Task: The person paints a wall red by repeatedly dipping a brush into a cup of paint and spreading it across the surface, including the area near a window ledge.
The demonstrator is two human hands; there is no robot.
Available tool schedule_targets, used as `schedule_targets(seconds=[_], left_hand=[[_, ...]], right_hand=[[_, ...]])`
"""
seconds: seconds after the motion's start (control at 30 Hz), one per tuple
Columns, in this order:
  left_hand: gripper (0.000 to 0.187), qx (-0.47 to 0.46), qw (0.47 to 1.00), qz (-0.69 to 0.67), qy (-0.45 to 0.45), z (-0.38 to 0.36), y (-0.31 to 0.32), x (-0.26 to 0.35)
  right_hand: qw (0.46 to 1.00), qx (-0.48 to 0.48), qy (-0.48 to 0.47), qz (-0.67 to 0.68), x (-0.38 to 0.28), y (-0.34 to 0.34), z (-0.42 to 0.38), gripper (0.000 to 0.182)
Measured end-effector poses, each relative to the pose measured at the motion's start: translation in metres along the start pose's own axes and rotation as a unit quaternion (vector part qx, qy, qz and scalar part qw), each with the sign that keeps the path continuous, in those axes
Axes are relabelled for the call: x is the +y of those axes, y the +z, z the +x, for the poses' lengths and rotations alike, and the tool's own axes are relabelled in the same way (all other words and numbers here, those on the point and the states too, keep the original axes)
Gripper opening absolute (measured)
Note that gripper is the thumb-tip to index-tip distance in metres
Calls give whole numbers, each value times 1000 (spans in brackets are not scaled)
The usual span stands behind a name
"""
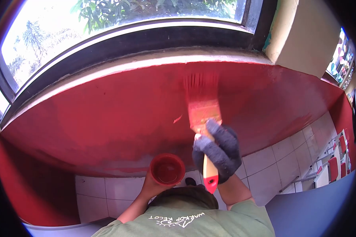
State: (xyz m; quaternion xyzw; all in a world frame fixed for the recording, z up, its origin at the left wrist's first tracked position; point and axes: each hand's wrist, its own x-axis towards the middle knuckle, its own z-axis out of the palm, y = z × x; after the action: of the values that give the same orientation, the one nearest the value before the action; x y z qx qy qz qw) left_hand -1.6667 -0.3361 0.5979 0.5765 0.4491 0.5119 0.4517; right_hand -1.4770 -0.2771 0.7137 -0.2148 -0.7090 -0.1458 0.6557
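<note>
My right hand (221,152), in a dark glove, is closed around the pale wooden handle of a wide paintbrush (205,112). The brush is held up against the red wall (126,114), its bristles pointing at the upper part below the sill and slightly blurred. Low in front of my body, my left hand (152,185) grips a round red paint container (167,169), its fingers mostly hidden behind it. Red paint coats the container's inside. Darker and lighter red patches show on the wall.
A pale sill (162,61) and black window frame (154,43) run above the wall. White floor tiles (261,162) lie below. Red and white chairs (334,166) stand at the right, and grey surfaces (316,209) flank my body.
</note>
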Motion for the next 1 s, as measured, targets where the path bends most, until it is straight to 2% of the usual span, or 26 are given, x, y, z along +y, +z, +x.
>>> schedule_targets(seconds=[0.1,0.17,0.2,0.27,0.37,0.47,0.53,0.57,0.67,0.73,0.8,0.87,0.9,1.0], left_hand=[[83,5,1000,-1,27,0,-2,-3],[84,8,1000,11,15,-3,-6,-7],[84,5,1000,12,11,-4,-7,-9],[85,10,1000,3,-14,-6,-7,-11],[86,-2,1000,-9,-14,-4,-7,-9],[86,4,1000,-8,-12,-6,-8,-17],[85,1,1000,-3,-5,-5,-8,-15],[85,1,1000,1,-1,-5,-8,-14],[85,-19,1000,5,-17,-3,-4,-10],[85,-25,1000,-3,-11,-2,0,-12],[84,-25,1000,-11,-1,0,3,-11],[85,-33,999,-14,-15,2,5,-8],[85,-33,999,-14,-14,2,6,-9],[86,-30,999,-10,-14,5,6,-10]], right_hand=[[999,3,-5,33,-3,2,-9,24],[998,53,-36,2,-5,-5,-5,23],[998,28,-30,-42,-6,-13,1,23],[997,49,-25,-61,0,-6,8,27],[1000,24,3,-9,7,9,-14,30],[999,-15,22,32,-4,4,-32,25],[998,24,27,52,-5,-4,-31,22],[997,74,4,26,-4,-8,-22,18],[991,103,4,-91,4,-26,1,19],[988,94,11,-118,12,-25,10,21],[993,84,5,-82,19,-18,2,19],[994,88,56,-29,18,-12,-24,19],[995,54,78,-11,14,-17,-33,17],[994,89,61,-11,9,-25,-29,14]])
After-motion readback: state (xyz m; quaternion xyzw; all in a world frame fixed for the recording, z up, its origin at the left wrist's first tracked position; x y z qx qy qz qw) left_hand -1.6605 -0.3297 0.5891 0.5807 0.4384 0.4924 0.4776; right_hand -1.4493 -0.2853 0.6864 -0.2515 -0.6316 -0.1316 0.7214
